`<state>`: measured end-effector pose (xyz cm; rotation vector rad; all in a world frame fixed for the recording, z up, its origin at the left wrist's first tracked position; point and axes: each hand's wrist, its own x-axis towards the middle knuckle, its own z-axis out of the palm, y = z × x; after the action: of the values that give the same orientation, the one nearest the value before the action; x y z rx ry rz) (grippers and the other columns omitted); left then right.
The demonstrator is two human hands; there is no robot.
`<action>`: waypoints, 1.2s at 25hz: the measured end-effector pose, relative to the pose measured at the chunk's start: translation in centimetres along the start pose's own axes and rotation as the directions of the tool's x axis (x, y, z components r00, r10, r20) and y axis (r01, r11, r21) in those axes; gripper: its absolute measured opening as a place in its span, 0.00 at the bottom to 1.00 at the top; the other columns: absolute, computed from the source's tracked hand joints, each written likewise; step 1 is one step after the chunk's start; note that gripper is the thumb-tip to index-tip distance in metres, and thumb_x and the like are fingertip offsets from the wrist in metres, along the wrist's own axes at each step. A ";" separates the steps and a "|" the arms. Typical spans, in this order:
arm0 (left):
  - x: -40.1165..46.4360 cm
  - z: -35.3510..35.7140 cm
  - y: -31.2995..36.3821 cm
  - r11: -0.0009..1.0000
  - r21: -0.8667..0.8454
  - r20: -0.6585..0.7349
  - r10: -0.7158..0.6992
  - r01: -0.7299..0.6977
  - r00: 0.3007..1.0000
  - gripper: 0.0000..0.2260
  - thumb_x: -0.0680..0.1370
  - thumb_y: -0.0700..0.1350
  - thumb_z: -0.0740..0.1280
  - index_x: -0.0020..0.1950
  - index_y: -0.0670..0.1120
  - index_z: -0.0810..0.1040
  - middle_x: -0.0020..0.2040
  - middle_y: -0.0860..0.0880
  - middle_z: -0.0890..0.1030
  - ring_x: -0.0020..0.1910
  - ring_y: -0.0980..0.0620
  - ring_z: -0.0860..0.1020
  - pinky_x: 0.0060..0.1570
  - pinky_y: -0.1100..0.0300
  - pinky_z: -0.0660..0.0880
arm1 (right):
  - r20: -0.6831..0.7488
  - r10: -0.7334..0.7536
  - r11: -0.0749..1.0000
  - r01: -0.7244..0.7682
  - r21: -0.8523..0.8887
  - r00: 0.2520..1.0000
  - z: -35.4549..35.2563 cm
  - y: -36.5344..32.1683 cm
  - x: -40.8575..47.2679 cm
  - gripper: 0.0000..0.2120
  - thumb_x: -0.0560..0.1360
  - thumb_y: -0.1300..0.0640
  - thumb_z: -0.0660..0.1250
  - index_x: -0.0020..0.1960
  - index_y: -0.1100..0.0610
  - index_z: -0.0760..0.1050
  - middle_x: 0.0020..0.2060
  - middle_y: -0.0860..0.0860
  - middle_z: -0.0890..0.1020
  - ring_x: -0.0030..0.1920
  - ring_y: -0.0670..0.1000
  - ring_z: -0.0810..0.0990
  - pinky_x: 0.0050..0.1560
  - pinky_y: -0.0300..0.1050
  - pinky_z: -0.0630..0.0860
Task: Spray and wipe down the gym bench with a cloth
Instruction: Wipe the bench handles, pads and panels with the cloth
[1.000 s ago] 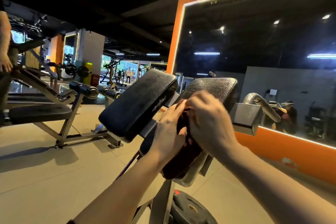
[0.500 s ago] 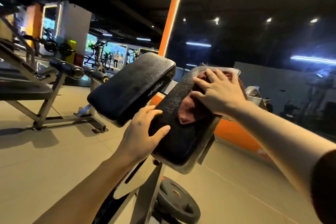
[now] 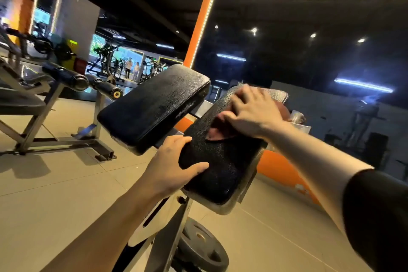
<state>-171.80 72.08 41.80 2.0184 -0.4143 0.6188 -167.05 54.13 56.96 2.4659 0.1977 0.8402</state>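
The gym bench has two tilted black pads side by side: a left pad (image 3: 152, 106) and a right pad (image 3: 223, 161). A dark red cloth (image 3: 217, 131) lies on the upper part of the right pad. My right hand (image 3: 251, 110) presses flat on the cloth with fingers spread. My left hand (image 3: 170, 170) grips the near left edge of the right pad, thumb on top. No spray bottle is visible.
A weight plate (image 3: 201, 247) sits on the machine's frame below the pads. Another bench with roller pads (image 3: 72, 79) stands to the left on the tiled floor. A large mirror in an orange frame (image 3: 309, 51) fills the wall behind.
One second ago both hands bunched the cloth at the right pad's lower edge. My right hand has since carried it to the upper part and spread flat; my left hand shifted to grip the edge.
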 end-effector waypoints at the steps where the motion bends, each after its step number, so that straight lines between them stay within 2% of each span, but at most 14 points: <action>1: 0.0 -0.2 -0.2 1.000 0.008 -0.005 0.006 -0.006 1.000 0.31 0.72 0.55 0.73 0.72 0.50 0.66 0.67 0.53 0.67 0.64 0.53 0.70 0.64 0.56 0.70 | -0.011 -0.152 0.988 0.152 0.024 0.988 0.1 -2.4 -1.2 0.39 0.72 0.28 0.39 0.74 0.48 0.62 0.76 0.56 0.56 0.75 0.56 0.55 0.73 0.55 0.54; 3: -0.1 -0.6 -0.6 1.000 0.017 0.005 0.014 -0.014 1.000 0.31 0.71 0.53 0.74 0.70 0.51 0.67 0.63 0.55 0.68 0.60 0.54 0.71 0.60 0.59 0.72 | 0.006 -0.423 0.903 0.422 0.081 0.906 -0.2 -5.7 -4.5 0.38 0.74 0.29 0.39 0.77 0.46 0.57 0.78 0.54 0.51 0.77 0.55 0.50 0.76 0.54 0.48; 4: -0.2 -0.6 -0.7 0.999 0.021 0.012 0.024 -0.024 1.000 0.31 0.71 0.53 0.74 0.70 0.51 0.67 0.61 0.57 0.67 0.60 0.55 0.71 0.58 0.60 0.72 | 0.017 -0.467 0.882 0.464 0.083 0.884 -0.5 -5.8 -4.9 0.35 0.76 0.29 0.42 0.77 0.44 0.54 0.79 0.52 0.48 0.78 0.53 0.48 0.76 0.53 0.45; 6: -0.4 -0.5 -0.8 0.999 0.032 0.017 0.035 -0.035 0.999 0.33 0.71 0.57 0.73 0.73 0.52 0.65 0.61 0.60 0.65 0.62 0.56 0.69 0.60 0.61 0.71 | 0.026 -0.390 0.919 0.387 0.068 0.921 -0.6 -3.5 -2.3 0.32 0.76 0.29 0.46 0.77 0.41 0.54 0.78 0.47 0.51 0.77 0.50 0.49 0.75 0.55 0.44; 8: -0.5 0.0 -0.8 0.999 0.025 0.018 0.022 -0.023 1.000 0.35 0.71 0.61 0.70 0.75 0.53 0.63 0.67 0.59 0.64 0.67 0.56 0.66 0.65 0.57 0.70 | 0.088 -0.127 0.992 0.125 0.030 0.988 -0.7 -0.1 1.5 0.34 0.75 0.27 0.47 0.76 0.41 0.56 0.77 0.48 0.55 0.76 0.52 0.52 0.74 0.60 0.46; 10: -0.6 0.5 -0.9 1.000 0.004 0.007 0.013 -0.013 1.000 0.35 0.72 0.61 0.68 0.75 0.53 0.61 0.71 0.57 0.62 0.70 0.55 0.63 0.68 0.53 0.68 | 0.126 0.045 0.998 -0.049 0.028 0.991 -0.4 0.4 3.7 0.36 0.74 0.27 0.47 0.77 0.44 0.55 0.78 0.52 0.52 0.77 0.57 0.51 0.75 0.60 0.47; 11: -0.7 0.6 -0.9 1.000 -0.005 0.002 0.013 -0.013 1.000 0.34 0.73 0.60 0.68 0.76 0.53 0.61 0.72 0.57 0.61 0.71 0.55 0.62 0.69 0.53 0.68 | 0.110 0.032 0.999 -0.030 -0.016 0.993 -0.1 -0.7 3.6 0.37 0.75 0.28 0.46 0.78 0.46 0.55 0.78 0.54 0.50 0.77 0.58 0.49 0.75 0.59 0.47; 13: -0.9 0.8 -0.9 1.000 -0.012 -0.014 0.025 -0.026 1.000 0.33 0.74 0.57 0.69 0.75 0.52 0.61 0.71 0.57 0.61 0.70 0.57 0.61 0.69 0.55 0.66 | 0.052 -0.181 0.982 0.183 -0.043 0.982 0.3 -4.0 1.4 0.35 0.76 0.30 0.44 0.78 0.47 0.53 0.78 0.55 0.49 0.77 0.57 0.48 0.75 0.57 0.46; 16: -1.3 0.5 -0.8 0.998 0.019 -0.040 0.064 -0.064 0.997 0.29 0.74 0.57 0.69 0.72 0.52 0.65 0.64 0.62 0.60 0.65 0.62 0.58 0.67 0.60 0.64 | 0.007 -0.427 0.904 0.426 0.021 0.904 0.0 -4.2 -1.2 0.33 0.77 0.31 0.45 0.78 0.43 0.51 0.79 0.49 0.48 0.78 0.51 0.46 0.76 0.54 0.43; 19: -1.3 0.6 -0.6 0.993 0.046 -0.063 0.112 -0.109 0.992 0.28 0.74 0.58 0.68 0.71 0.53 0.66 0.63 0.62 0.62 0.63 0.63 0.59 0.64 0.63 0.64 | 0.069 -0.124 0.991 0.126 -0.034 0.990 -0.3 0.7 3.1 0.35 0.74 0.26 0.46 0.76 0.41 0.56 0.77 0.47 0.56 0.76 0.52 0.53 0.73 0.58 0.50; 21: -1.4 1.0 -0.6 0.992 0.039 -0.100 0.122 -0.119 0.988 0.28 0.73 0.58 0.69 0.70 0.53 0.66 0.63 0.61 0.64 0.62 0.62 0.61 0.66 0.59 0.67 | 0.090 0.061 0.998 -0.062 0.003 0.994 -0.2 1.6 4.6 0.38 0.73 0.25 0.47 0.76 0.44 0.58 0.76 0.51 0.57 0.75 0.56 0.55 0.73 0.59 0.53; 24: -1.4 1.0 -0.7 0.999 -0.007 -0.185 0.035 -0.037 0.982 0.35 0.68 0.59 0.74 0.69 0.53 0.62 0.59 0.61 0.59 0.63 0.57 0.63 0.67 0.53 0.69 | 0.071 -0.173 0.984 0.170 0.053 0.982 0.2 -4.2 1.8 0.37 0.74 0.27 0.46 0.76 0.47 0.59 0.77 0.53 0.54 0.76 0.56 0.53 0.74 0.55 0.52; 27: -1.2 -0.2 -1.1 0.998 0.003 -0.176 -0.061 0.062 0.983 0.41 0.61 0.61 0.77 0.67 0.53 0.60 0.59 0.58 0.59 0.64 0.54 0.65 0.63 0.54 0.71 | 0.043 -0.440 0.898 0.438 0.049 0.897 -0.1 -7.8 -2.8 0.34 0.76 0.30 0.45 0.78 0.44 0.51 0.79 0.51 0.45 0.78 0.52 0.44 0.76 0.54 0.43; 30: -1.0 -1.3 -1.3 0.996 0.079 -0.077 -0.024 0.031 0.997 0.36 0.60 0.65 0.76 0.61 0.55 0.65 0.57 0.56 0.65 0.58 0.56 0.70 0.57 0.57 0.75 | 0.095 -0.272 0.962 0.274 -0.007 0.958 -0.9 -4.0 -1.1 0.34 0.75 0.29 0.44 0.78 0.41 0.49 0.79 0.48 0.46 0.78 0.51 0.42 0.75 0.58 0.42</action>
<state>-172.26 73.88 40.84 2.0663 -0.3202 0.7027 -168.34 57.56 54.89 2.3809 0.4819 0.6045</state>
